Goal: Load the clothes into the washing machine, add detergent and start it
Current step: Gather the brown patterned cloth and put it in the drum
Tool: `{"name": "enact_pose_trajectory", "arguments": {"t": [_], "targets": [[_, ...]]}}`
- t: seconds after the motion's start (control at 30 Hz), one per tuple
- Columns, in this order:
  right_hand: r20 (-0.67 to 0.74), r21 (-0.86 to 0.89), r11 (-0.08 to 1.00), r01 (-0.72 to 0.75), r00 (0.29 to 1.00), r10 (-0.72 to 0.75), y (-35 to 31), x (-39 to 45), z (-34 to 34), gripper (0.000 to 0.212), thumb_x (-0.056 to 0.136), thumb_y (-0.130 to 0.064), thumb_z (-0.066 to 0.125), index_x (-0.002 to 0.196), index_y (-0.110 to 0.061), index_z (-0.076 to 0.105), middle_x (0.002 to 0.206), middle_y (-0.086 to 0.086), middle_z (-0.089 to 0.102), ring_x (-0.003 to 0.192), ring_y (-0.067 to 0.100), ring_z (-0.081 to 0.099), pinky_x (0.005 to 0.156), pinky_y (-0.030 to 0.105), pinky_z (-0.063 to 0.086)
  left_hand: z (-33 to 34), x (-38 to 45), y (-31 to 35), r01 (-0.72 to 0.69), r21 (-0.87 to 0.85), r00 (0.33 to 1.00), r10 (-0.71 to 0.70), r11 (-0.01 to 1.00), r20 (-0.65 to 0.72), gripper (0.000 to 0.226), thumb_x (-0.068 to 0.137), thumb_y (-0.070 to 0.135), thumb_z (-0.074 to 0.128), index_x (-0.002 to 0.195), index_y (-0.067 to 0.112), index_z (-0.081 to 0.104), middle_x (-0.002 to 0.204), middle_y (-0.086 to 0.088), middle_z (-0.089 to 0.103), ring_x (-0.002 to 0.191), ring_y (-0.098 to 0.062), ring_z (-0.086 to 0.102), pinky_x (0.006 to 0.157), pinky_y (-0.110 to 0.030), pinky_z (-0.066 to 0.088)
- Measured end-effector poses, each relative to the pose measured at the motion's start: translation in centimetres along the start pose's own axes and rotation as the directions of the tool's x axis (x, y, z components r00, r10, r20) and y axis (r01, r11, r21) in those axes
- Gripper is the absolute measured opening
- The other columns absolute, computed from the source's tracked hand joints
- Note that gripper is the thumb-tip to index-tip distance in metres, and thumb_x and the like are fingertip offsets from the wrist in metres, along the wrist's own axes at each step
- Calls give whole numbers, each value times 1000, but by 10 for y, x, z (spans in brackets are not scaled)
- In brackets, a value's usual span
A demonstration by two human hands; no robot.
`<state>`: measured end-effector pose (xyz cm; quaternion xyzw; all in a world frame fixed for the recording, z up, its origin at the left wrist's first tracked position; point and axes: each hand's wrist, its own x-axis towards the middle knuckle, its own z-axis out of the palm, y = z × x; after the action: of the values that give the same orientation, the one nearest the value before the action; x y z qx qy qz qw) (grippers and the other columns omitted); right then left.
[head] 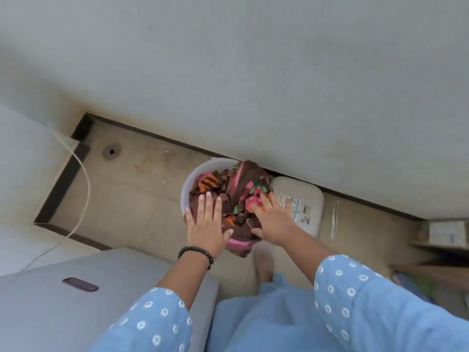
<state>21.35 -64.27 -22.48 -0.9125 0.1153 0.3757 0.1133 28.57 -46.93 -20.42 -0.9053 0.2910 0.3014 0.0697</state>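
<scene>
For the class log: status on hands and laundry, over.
Left hand open, right hand open, both over clothes. Clothes in white bucket. Nothing blocking.

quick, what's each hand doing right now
Left hand: open, fingers straight, over the clothes in the white bucket.
Right hand: open, fingers spread on the clothes, not gripping.

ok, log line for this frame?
phase: load start | left hand: open over clothes | right hand: open on clothes | bucket: full

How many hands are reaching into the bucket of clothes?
2. The left hand, with a bead bracelet on its wrist, lies over the clothes near the bucket's left rim. The right hand is over the pile's right side.
</scene>
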Motion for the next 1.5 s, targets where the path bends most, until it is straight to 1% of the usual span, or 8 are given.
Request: {"name": "enact_pose_trajectory", "arguments": {"t": [0.57,0.7,0.77,0.87,1.03,1.3,1.4,1.5], "targets": [[210,287,941,-177,970,118,56,155,63,63,96,-49,50,152,-39,22,164,8,-6,150,38,-7,112,71,8,112,122,32,-98,4,986,97,995,135,87,97,56,40,156,15,-8,163,-12,-16,150,-30,-17,118,-57,-4],[292,339,914,-225,948,125,58,162,66,61,99,-28,47,155,-20,22,164,1,3,150,33,-3,113,71,8,109,126,29,-92,1,986,91,996,140,87,97,56,40,156,14,-8,164,-12,-15,150,-30,-16,119,-56,-3],[270,409,889,-205,958,97,57,159,62,59,99,-22,46,154,-11,25,162,8,16,149,32,9,117,61,16,102,126,27,-91,-17,987,93,996,134,86,97,55,41,156,14,-7,164,-11,-13,151,-29,-15,119,-55,-3],[205,619,771,-150,978,25,48,144,40,47,103,-12,40,148,-1,34,153,14,34,142,30,31,114,33,26,85,125,23,-94,-59,989,100,994,112,83,98,51,42,156,14,-4,165,-9,-10,151,-28,-14,119,-54,-3],[98,840,540,-63,995,-36,27,102,1,41,103,-13,44,143,-8,47,147,10,48,135,23,46,115,41,33,47,110,13,-74,-182,992,91,981,87,91,93,50,53,157,15,-3,165,-6,-5,151,-24,-13,120,-50,-5],[-124,928,329,171,979,-160,-10,-1,-91,37,103,-7,45,138,-11,53,146,-1,48,136,9,42,116,25,32,-20,60,4,-45,-358,999,51,933,7,95,90,48,62,156,12,5,165,-4,5,152,-23,-8,122,-49,1],[-194,930,273,245,960,-203,-28,-44,-125,33,102,-5,45,131,-11,59,128,-10,58,123,2,51,107,16,38,-37,38,-3,-17,-461,998,-10,887,-56,85,84,40,67,150,7,25,158,-11,27,151,-32,11,121,-50,17],[-250,941,164,297,934,-254,-43,-87,-156,28,102,-4,45,124,-6,63,84,-24,70,84,-13,61,86,10,46,-64,14,-18,-75,-659,981,-63,749,-184,53,74,20,57,126,8,54,126,-20,56,124,-40,51,102,-53,44]]}}
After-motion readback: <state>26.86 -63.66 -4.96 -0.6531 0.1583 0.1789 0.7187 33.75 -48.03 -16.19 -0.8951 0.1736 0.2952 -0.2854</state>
